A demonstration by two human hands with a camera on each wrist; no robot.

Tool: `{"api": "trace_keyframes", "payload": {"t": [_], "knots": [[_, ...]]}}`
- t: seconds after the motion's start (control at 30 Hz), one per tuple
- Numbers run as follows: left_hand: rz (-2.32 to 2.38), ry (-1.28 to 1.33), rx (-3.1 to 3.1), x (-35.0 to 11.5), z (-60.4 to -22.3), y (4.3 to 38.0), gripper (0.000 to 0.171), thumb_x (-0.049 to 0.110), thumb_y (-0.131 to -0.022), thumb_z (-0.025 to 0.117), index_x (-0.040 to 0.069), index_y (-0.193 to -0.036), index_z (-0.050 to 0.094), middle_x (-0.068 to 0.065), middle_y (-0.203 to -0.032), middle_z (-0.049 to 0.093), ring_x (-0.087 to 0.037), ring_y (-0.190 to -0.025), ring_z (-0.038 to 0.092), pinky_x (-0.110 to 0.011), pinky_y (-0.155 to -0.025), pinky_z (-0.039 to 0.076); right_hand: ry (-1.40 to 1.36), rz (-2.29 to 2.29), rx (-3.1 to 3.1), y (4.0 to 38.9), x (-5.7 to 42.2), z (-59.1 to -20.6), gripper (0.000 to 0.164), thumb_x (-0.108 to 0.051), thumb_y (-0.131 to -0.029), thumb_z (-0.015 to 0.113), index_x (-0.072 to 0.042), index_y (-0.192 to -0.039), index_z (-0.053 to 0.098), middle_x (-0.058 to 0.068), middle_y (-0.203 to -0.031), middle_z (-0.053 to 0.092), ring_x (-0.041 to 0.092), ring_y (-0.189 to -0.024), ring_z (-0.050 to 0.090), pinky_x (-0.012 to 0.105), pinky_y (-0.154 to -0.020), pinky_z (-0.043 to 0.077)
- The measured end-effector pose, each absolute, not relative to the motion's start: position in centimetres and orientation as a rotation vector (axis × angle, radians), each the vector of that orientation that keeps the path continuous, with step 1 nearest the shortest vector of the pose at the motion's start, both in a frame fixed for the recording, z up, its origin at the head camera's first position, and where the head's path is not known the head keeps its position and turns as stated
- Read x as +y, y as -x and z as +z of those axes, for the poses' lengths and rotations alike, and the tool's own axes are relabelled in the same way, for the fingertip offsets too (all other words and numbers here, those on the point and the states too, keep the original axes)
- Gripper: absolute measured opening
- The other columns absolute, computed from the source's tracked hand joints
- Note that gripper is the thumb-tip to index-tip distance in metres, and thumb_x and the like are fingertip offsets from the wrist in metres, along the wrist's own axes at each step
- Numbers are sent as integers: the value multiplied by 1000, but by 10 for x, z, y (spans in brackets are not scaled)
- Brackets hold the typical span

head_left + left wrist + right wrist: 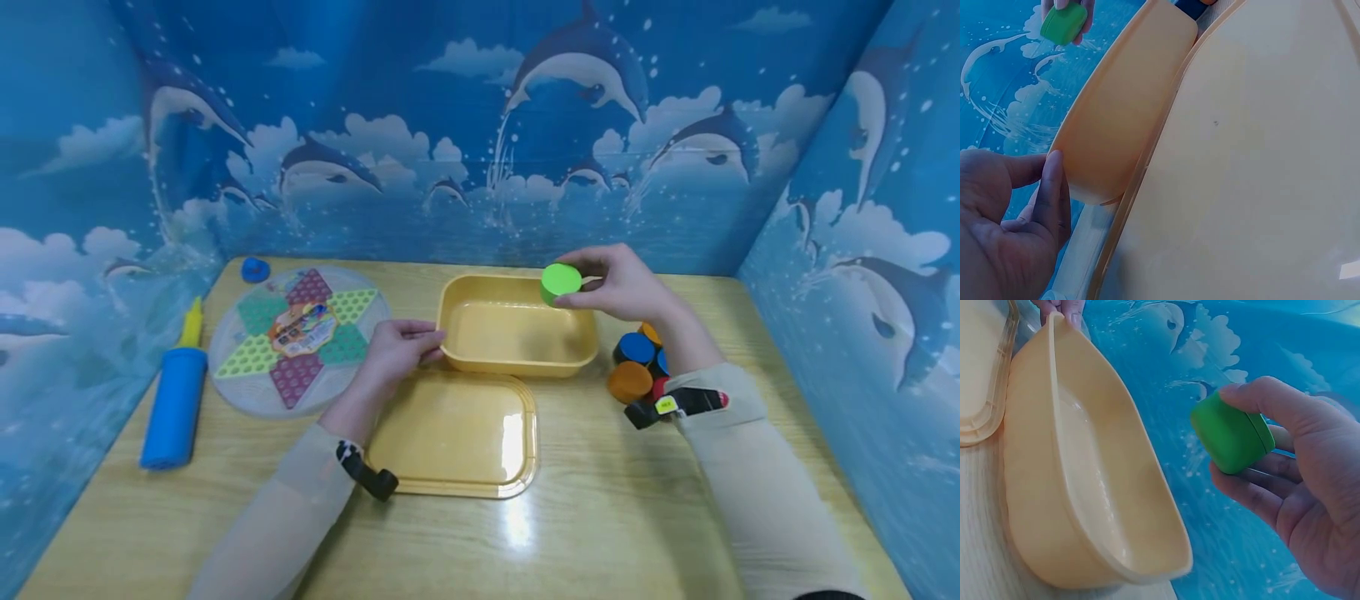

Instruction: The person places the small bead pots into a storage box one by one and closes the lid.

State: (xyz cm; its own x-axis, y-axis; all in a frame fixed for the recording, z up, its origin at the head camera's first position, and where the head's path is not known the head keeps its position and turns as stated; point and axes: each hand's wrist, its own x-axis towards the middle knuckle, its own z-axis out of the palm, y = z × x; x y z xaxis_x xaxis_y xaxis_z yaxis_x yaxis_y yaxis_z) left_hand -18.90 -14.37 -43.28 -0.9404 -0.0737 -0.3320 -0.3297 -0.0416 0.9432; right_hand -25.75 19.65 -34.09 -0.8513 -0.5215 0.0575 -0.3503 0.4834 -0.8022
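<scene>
A pale yellow plastic box [517, 367] without its lid stands toward the back of the table, its inside bare. My left hand [400, 354] pinches the box's left rim between thumb and fingers, as the left wrist view [1016, 219] also shows. Over the box's right back part, my right hand [618, 283] holds a small green rounded block [561, 283] between thumb and fingertips. In the right wrist view the green block [1230, 432] has a seam near one end and is apart from the box wall [1029, 487].
The box's flat yellow lid [457, 433] lies in front of it. Several orange, blue and red round pieces [630, 382] cluster under my right forearm. A star-patterned game board [303, 337], a blue pump [174, 408] and a small blue object [255, 269] are at left. Dolphin-printed curtains [420, 125] enclose the table.
</scene>
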Motion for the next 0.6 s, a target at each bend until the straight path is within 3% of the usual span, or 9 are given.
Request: {"api": "trace_keyframes", "payload": {"t": [0.2, 0.37, 0.6], "knots": [[2097, 447, 2040, -144, -434, 190, 33, 0, -99, 74, -13, -128, 64, -23, -109, 70, -14, -78, 73, -26, -77, 66, 782, -1293, 2504, 272, 181, -350, 57, -18, -90, 89, -3, -140, 67, 12, -126, 70, 27, -116, 67, 39, -95, 64], [2088, 448, 2035, -145, -436, 191, 34, 1, -100, 74, -12, -130, 64, -23, -111, 70, -15, -80, 73, -27, -79, 66, 827, -1306, 2448, 284, 167, -358, 57, -13, -90, 88, 0, -141, 65, 16, -130, 69, 31, -120, 66, 37, -96, 63], [2113, 439, 2015, -144, -437, 191, 34, -1, -99, 73, -13, -129, 64, -24, -112, 70, -15, -80, 74, -27, -79, 66, 843, -1235, 2433, 301, 142, -364, 57, -19, -87, 91, -5, -138, 69, 9, -128, 71, 27, -114, 68, 37, -96, 63]]}}
